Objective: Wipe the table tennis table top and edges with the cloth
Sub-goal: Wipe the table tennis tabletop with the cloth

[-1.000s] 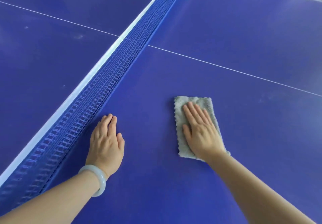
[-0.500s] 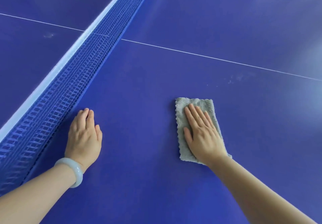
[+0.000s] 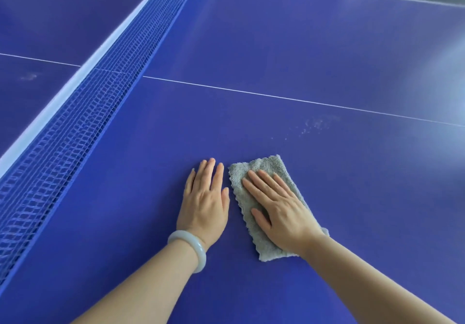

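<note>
On the near half of the dark blue table tennis worktop point(image 3: 327, 46), right of the net, a grey terry cloth folded into a rectangle point(image 3: 263, 168) lies flat on the surface. The right hand point(image 3: 279, 213) rests palm-down on the cloth. Its fingers point(image 3: 261, 180) are straight and slightly spread, pressing the fabric to the worktop rather than gripping it. The left hand point(image 3: 205, 202) lies flat on the bare surface just beside the cloth's left edge, apart from it. Its fingers point(image 3: 210, 172) are extended, close together, and hold nothing. A pale, smooth bangle point(image 3: 186, 235) sits on the left wrist. A blue mesh net with a white top band point(image 3: 83, 127) runs diagonally along the left side. A thin white centre line point(image 3: 276, 97) crosses the worktop beyond the hands. A whitish dusty smudge point(image 3: 314, 123) lies between that line and the cloth, near neither hand.
</note>
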The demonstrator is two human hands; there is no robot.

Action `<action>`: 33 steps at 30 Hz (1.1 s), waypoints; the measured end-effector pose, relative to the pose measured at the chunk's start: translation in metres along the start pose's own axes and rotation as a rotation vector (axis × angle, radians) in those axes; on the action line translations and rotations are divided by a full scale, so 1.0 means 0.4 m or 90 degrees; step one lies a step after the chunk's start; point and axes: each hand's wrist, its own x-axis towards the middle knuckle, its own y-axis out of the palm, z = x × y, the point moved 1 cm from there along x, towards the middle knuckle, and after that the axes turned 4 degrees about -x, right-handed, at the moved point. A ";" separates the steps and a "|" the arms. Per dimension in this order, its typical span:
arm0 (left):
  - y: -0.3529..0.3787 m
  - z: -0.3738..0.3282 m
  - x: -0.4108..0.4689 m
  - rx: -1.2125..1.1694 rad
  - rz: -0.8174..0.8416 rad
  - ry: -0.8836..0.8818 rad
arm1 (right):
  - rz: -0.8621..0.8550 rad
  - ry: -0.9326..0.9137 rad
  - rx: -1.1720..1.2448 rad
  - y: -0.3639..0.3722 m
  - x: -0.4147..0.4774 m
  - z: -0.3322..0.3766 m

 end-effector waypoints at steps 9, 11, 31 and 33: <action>-0.011 -0.015 0.004 0.032 0.021 -0.016 | -0.061 0.233 -0.009 -0.003 0.297 0.001; -0.017 -0.019 0.007 0.033 0.024 -0.021 | -0.026 0.084 -0.007 -0.001 0.326 0.038; -0.007 -0.025 0.006 0.034 0.021 -0.023 | -0.101 0.281 -0.038 -0.090 0.307 -0.305; -0.007 -0.026 0.007 0.038 0.021 -0.027 | -0.097 0.469 -0.008 -0.115 0.281 -0.391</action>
